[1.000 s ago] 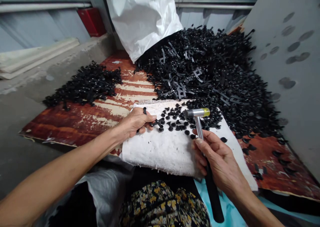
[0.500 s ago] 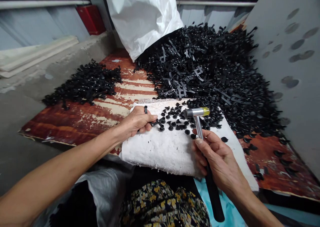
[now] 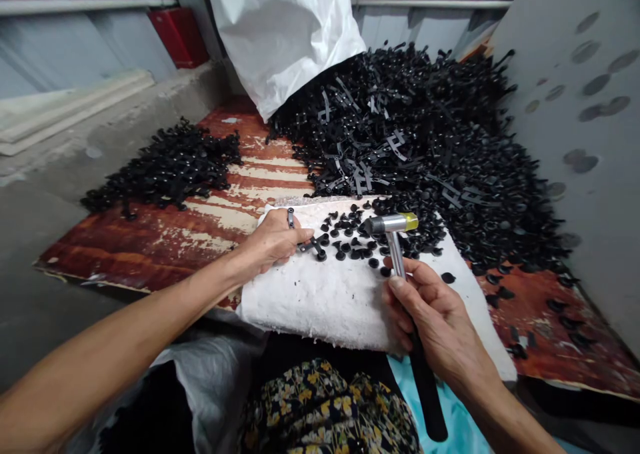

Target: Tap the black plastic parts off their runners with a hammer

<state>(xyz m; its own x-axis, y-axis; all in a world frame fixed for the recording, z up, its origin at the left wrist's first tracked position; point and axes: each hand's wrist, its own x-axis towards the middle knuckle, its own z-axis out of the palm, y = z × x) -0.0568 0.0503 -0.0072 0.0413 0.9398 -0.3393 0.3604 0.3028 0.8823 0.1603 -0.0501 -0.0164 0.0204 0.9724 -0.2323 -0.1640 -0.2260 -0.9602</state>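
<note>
My left hand (image 3: 273, 241) rests on a white foam block (image 3: 330, 301), its fingers pinched on a small black plastic strip part (image 3: 313, 246). Loose black caps (image 3: 353, 244) lie scattered on the block just right of that hand. My right hand (image 3: 435, 324) grips the black handle of a small hammer (image 3: 395, 241) whose metal head, with a yellow tip, hangs just above the caps.
A big heap of black plastic parts (image 3: 425, 134) spills from a white sack (image 3: 285, 34) at the back. A smaller black pile (image 3: 165, 167) lies left on the worn red board (image 3: 165, 241). A grey panel (image 3: 585, 141) stands on the right.
Both hands have stayed almost still; the view has shifted up slightly, and the left fingers have adjusted a little on the black part.
</note>
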